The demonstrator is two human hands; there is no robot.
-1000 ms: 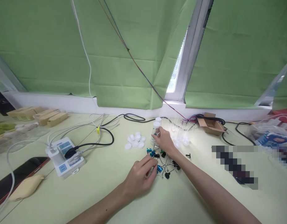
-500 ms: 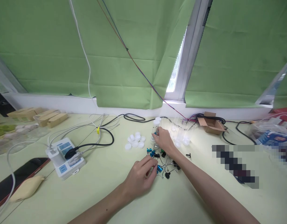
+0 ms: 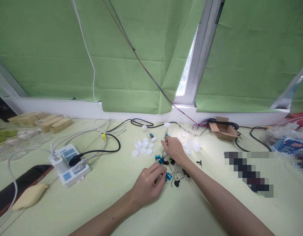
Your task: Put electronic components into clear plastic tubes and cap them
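My left hand (image 3: 149,183) rests at the near left edge of a loose pile of small parts (image 3: 174,172), thumb and fingertips pinched together; whatever they hold is hidden. The pile mixes blue metal pieces (image 3: 168,177), black round-headed pieces (image 3: 176,183) and thin silvery rods. Beyond it, my right hand (image 3: 174,148) hovers with loosely bent fingers, apparently holding nothing. Just behind its fingertips stands a white-capped clear container (image 3: 167,125) with a blue part inside. To its left, a dark-and-blue part (image 3: 151,135) lies between two white caps, seemingly in a clear container.
Several white caps (image 3: 142,150) lie left of the pile. Clear containers (image 3: 191,139) stand to the right, near an open cardboard box (image 3: 224,132). A power strip (image 3: 70,165) with cables, a phone (image 3: 22,185) and a beige object (image 3: 30,196) occupy the left side.
A white cap and a dark-and-blue part now show left of the right hand, where none lay before; the object at its fingers has gone from there. My left hand stays put.
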